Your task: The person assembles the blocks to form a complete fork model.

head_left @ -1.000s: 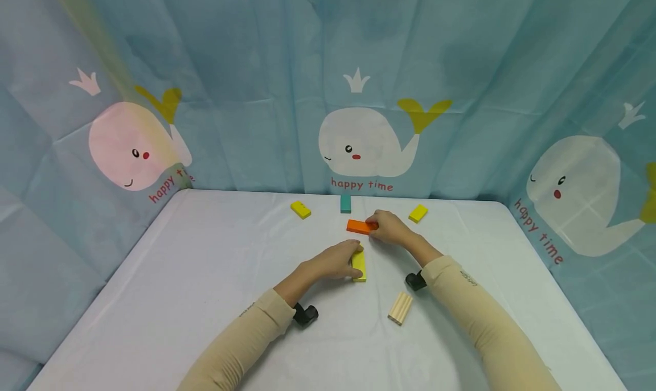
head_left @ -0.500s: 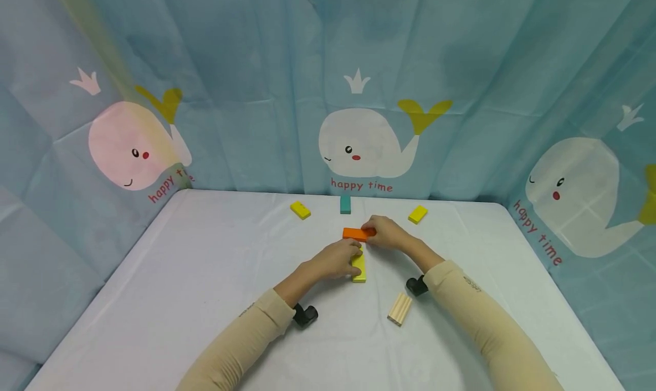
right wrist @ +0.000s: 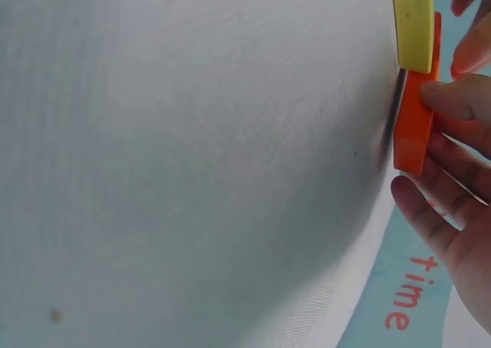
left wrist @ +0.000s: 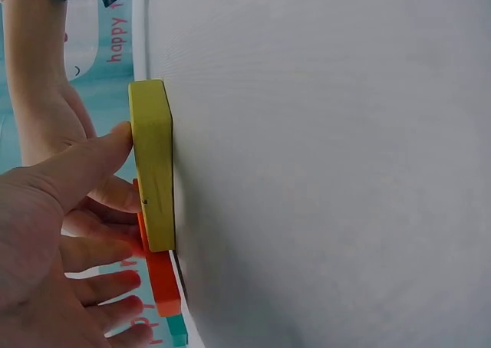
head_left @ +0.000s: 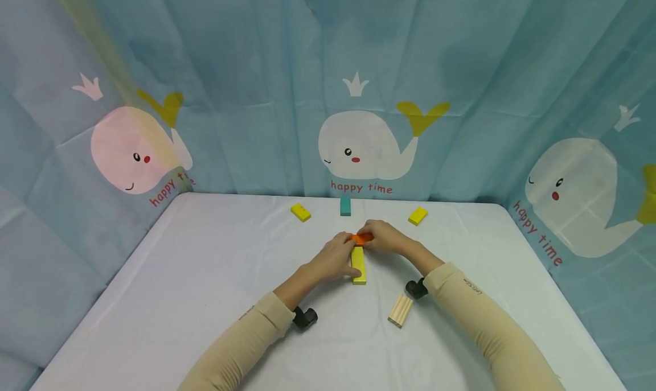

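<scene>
A yellow block (head_left: 358,264) lies lengthwise on the table, and an orange block (head_left: 360,239) lies crosswise at its far end. The two sit right against each other in the right wrist view. My left hand (head_left: 335,257) is beside the yellow block, its thumb (left wrist: 115,145) touching that block near one end. The other fingers of this hand (left wrist: 107,287) stretch loosely towards the left end of the orange block. My right hand (head_left: 381,235) pinches the orange block by its right part, with the thumb (right wrist: 453,97) on its upper face and fingers behind.
Farther back lie a teal block (head_left: 345,206), a yellow block on the left (head_left: 300,212) and another yellow block on the right (head_left: 417,215). Several plain wooden sticks (head_left: 400,311) lie side by side near the right forearm. A blue whale-print curtain (head_left: 246,123) hangs behind the table.
My right hand has brought the orange block nearer and left, up to the yellow block's far end. My left fingers have moved from the yellow block's far end towards the orange block; the thumb stays.
</scene>
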Demonstrator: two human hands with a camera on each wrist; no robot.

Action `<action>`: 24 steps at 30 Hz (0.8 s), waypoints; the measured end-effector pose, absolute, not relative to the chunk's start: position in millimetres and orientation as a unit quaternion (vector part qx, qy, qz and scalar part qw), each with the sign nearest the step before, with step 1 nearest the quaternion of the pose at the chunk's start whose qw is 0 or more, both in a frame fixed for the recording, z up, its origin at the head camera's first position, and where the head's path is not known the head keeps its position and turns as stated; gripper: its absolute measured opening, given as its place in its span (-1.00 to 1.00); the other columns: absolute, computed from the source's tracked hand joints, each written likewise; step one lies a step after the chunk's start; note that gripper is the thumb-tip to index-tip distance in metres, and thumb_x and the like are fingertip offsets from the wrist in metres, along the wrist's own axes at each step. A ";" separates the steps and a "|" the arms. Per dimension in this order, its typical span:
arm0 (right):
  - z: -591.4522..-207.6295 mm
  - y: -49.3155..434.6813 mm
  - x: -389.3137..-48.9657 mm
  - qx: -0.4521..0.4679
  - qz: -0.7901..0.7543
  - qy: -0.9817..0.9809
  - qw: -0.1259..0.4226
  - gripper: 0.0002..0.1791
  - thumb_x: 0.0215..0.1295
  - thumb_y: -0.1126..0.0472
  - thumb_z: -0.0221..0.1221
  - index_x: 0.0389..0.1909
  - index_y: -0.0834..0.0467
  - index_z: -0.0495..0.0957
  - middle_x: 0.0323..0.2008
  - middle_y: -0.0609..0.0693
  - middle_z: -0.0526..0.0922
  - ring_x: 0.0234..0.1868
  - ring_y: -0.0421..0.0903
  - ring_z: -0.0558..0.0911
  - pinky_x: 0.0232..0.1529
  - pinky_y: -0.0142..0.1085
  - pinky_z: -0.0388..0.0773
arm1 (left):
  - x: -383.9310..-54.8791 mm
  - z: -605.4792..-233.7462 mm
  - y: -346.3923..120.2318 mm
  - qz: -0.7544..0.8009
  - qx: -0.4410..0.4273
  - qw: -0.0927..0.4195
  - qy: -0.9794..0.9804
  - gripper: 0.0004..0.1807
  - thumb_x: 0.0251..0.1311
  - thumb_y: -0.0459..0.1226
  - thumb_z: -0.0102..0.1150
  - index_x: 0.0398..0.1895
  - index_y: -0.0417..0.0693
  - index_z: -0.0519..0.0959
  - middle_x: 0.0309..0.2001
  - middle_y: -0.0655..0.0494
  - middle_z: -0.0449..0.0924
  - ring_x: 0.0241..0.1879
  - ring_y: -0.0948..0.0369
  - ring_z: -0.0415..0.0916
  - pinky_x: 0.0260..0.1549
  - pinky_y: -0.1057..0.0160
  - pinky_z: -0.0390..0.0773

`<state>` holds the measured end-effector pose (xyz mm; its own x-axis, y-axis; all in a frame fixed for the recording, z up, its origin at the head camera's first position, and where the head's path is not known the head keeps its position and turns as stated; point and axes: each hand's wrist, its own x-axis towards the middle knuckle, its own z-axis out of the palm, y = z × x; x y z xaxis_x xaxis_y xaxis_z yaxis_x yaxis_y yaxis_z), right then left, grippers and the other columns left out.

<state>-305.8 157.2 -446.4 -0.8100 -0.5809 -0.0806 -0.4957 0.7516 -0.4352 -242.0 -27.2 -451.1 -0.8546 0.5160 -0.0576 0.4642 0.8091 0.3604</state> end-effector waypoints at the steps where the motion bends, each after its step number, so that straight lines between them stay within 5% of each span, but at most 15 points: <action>1: -446.2 157.0 -305.9 -0.293 -0.199 0.929 0.106 -0.69 0.26 0.26 0.25 0.02 0.22 0.65 -0.12 0.03 0.63 -0.16 -0.10 0.53 0.09 -0.16 0.55 | -242.1 -450.9 -27.3 0.168 0.254 0.079 0.949 -0.11 0.02 0.07 0.42 0.36 -0.22 0.35 0.42 -0.08 0.24 0.43 0.06 0.16 0.41 0.06 0.24; 24: -445.6 154.7 -301.9 -0.304 -0.182 0.929 0.112 -0.67 0.26 0.27 0.27 0.04 0.25 0.63 -0.14 0.04 0.63 -0.17 -0.11 0.53 0.06 -0.19 0.57 | -243.9 -451.2 -27.3 0.167 0.239 0.117 0.949 -0.10 0.06 0.09 0.37 0.39 -0.21 0.32 0.44 -0.03 0.26 0.45 0.07 0.17 0.41 0.04 0.24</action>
<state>-301.9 154.7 -445.6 -0.7906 -0.6045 -0.0975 -0.5231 0.7496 -0.4055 -243.9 -27.3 -451.2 -0.8587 0.4923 -0.1421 0.4142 0.8302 0.3731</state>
